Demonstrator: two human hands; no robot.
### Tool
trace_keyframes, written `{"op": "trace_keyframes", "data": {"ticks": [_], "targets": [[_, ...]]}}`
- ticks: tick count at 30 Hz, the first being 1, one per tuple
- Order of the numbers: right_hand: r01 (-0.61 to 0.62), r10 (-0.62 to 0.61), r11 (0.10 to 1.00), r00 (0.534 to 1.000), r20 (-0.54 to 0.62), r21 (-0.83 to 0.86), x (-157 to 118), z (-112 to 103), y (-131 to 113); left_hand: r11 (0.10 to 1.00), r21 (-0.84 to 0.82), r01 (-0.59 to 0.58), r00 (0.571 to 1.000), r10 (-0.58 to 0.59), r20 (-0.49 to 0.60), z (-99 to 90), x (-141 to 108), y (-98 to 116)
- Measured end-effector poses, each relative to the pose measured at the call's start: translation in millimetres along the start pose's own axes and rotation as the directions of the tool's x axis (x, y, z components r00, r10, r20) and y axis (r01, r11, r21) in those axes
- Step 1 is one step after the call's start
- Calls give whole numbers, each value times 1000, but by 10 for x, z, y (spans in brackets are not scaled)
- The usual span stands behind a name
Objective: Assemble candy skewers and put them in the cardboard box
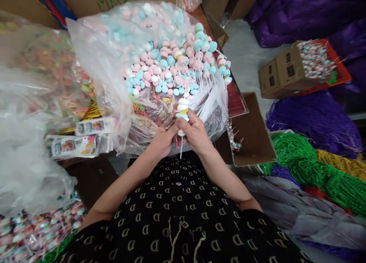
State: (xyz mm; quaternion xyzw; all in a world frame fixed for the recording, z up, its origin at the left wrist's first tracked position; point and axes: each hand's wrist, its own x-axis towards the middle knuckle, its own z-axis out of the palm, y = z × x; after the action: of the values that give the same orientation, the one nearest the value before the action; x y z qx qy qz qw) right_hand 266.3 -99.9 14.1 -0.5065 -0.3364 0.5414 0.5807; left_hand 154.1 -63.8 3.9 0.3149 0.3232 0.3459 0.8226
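So in the head view, the person's got both hands on one candy skewer (183,104), held pretty much upright just over the near edge of the big plastic bag (104,68). The left hand (163,140) and right hand (198,132) meet there, thumbs nearly side by side, fingers of both clamped around the lower candies. White stick pokes out below, white pieces on top, then yellow and pale blue.

Right past the hands there's a heap of loose candies (145,66), pink, blue and white, with more skewers (200,45) lying on the right side of it. Flat packets (73,146) sit off left, and an open box (256,131) stands right of the bag, a few skewers inside.
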Motion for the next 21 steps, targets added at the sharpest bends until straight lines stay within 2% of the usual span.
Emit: {"op": "trace_keyframes", "data": {"ticks": [4,7,11,15,21], "targets": [[-15,25,993,996,-81,118,-12,32,0,994,-44,102,994,-99,55,-50,-53,-48],[4,14,985,994,-106,170,-10,15,-8,993,-40,114,990,-110,89,-80,-84,-90],[33,-14,972,996,-82,234,8,69,22,994,-85,67,997,-64,40,-57,-85,-156],[38,-6,963,993,-119,265,52,140,97,993,-102,55,998,-59,-37,-31,-60,-198],[54,-9,962,986,-164,269,89,184,167,995,-94,35,998,-41,-56,-6,-62,-190]]}}
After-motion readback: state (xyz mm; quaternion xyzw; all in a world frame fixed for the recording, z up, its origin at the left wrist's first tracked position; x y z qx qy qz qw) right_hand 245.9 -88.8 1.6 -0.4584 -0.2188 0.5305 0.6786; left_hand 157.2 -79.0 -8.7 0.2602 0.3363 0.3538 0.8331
